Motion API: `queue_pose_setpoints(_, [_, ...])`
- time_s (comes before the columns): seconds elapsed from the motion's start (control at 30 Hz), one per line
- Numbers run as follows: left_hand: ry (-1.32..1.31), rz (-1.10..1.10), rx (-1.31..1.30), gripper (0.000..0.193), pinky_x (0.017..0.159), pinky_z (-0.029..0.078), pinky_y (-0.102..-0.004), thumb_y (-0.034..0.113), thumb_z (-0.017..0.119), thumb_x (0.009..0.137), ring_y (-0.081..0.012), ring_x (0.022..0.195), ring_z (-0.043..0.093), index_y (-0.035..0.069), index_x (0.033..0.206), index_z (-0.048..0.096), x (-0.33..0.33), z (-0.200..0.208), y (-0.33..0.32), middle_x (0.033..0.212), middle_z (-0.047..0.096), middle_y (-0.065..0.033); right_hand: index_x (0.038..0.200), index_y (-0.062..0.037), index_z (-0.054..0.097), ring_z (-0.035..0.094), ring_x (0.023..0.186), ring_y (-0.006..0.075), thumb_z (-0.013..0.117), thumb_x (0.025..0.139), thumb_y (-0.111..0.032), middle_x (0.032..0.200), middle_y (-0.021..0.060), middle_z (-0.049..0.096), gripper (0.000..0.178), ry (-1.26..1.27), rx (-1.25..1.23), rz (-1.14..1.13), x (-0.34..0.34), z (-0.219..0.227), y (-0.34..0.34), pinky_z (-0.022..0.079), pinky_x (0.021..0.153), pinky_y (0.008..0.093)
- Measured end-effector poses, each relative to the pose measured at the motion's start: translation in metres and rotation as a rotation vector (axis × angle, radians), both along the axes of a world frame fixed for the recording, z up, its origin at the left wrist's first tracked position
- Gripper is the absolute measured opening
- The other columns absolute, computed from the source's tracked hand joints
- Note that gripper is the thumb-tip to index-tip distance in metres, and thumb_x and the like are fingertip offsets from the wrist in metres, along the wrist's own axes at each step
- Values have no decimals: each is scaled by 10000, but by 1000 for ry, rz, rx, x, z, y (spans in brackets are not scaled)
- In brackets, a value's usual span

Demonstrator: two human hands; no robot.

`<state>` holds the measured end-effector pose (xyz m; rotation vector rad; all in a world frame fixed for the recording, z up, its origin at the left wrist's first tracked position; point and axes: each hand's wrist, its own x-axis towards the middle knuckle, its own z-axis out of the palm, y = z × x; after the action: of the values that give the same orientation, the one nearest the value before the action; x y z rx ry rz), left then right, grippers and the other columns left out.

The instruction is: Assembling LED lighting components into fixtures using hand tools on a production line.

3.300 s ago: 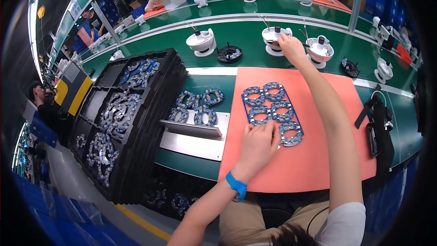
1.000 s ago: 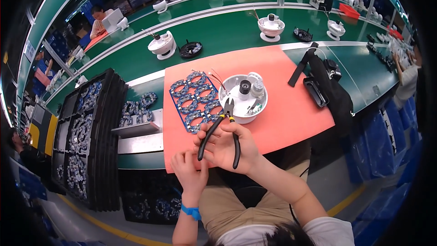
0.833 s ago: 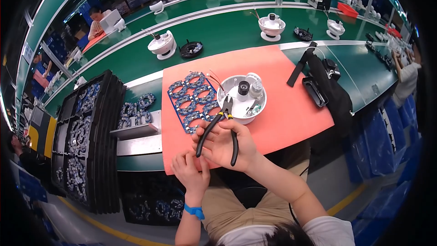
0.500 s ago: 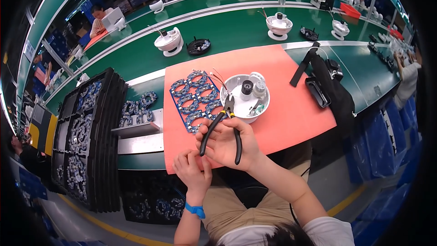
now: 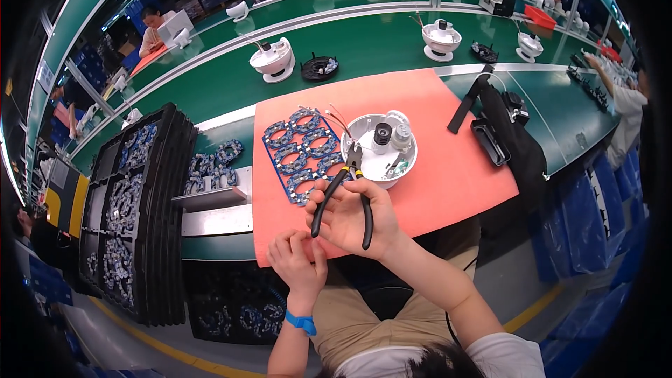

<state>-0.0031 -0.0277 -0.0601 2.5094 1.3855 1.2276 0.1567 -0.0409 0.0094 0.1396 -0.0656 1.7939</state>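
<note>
My right hand (image 5: 374, 227) holds diagonal cutting pliers (image 5: 355, 161) by their black handles, which are spread apart with the palm turned up. The plier jaws are at the left rim of a round white camera housing (image 5: 369, 171), close to its thin wires (image 5: 340, 120); whether they touch a wire cannot be made out. Inside the housing are a black lens (image 5: 382, 133) and a clear round part (image 5: 401, 136). My left hand (image 5: 297, 262) rests at the mat's near edge, fingers loosely bent and thumb apart, with nothing visible in it. A panel of blue ring-shaped circuit boards (image 5: 288, 159) lies left of the housing.
The housing stands on an orange mat (image 5: 455, 175). Stacked black trays (image 5: 150, 231) of circuit boards are at the left. White housings (image 5: 273, 63) and black round parts (image 5: 320, 68) sit on the green belt (image 5: 378, 42). A black bag (image 5: 514, 140) lies right. Other people work farther off.
The white housings and black parts on the green belt have shifted right. My right hand's plier handles have come slightly closer together. At far right, another person's arm has moved. My left hand stays put.
</note>
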Motion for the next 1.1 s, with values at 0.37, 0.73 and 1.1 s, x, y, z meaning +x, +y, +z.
queue_pose_setpoints(0.37, [2,-2,14,138,840,363,-432,191,636,809,-303,959,513,85,887,596,0,0,0,961,545,-95,927,-44,558,578,868,215,518,916,-274,870,72,579,234,-51,-46,-22,3,5,5,466,865,362])
queue_pose_setpoints(0.73, [-13,-23,-7,145,853,355,-436,192,642,806,-310,975,505,80,887,596,0,3,0,959,546,-94,711,-107,442,499,656,179,495,935,-346,666,16,469,332,-38,-39,25,5,6,5,429,703,332])
queue_pose_setpoints(1.1, [-133,-639,-284,184,665,464,-271,32,696,799,-148,735,580,-2,977,671,54,168,59,807,588,-92,718,-104,445,469,654,195,511,876,-279,662,26,431,245,-249,-194,-73,8,10,5,408,691,333])
